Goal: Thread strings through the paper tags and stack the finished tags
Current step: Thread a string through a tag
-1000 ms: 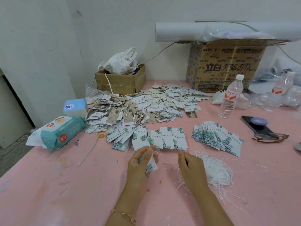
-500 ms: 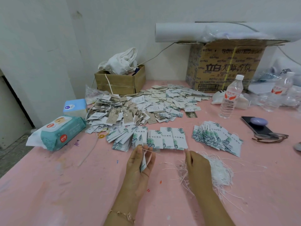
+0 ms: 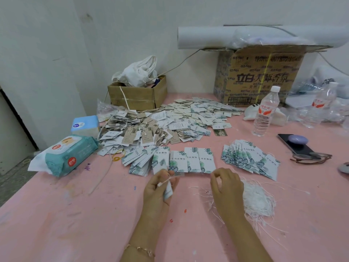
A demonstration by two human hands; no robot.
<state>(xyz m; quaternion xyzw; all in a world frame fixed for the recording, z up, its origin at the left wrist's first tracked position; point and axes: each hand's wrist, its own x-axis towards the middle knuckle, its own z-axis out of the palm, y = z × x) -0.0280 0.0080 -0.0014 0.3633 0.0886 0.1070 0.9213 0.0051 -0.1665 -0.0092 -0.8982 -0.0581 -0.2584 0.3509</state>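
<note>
Pink tabletop (image 3: 75, 214) spreads below me. My left hand (image 3: 157, 190) grips a white leaf-printed paper tag (image 3: 167, 190) with white string (image 3: 171, 178) at its top, near a row of matching tags (image 3: 192, 159). My right hand (image 3: 227, 188) curls beside the tangled string pile (image 3: 258, 199); I cannot tell if it pinches anything.
</note>
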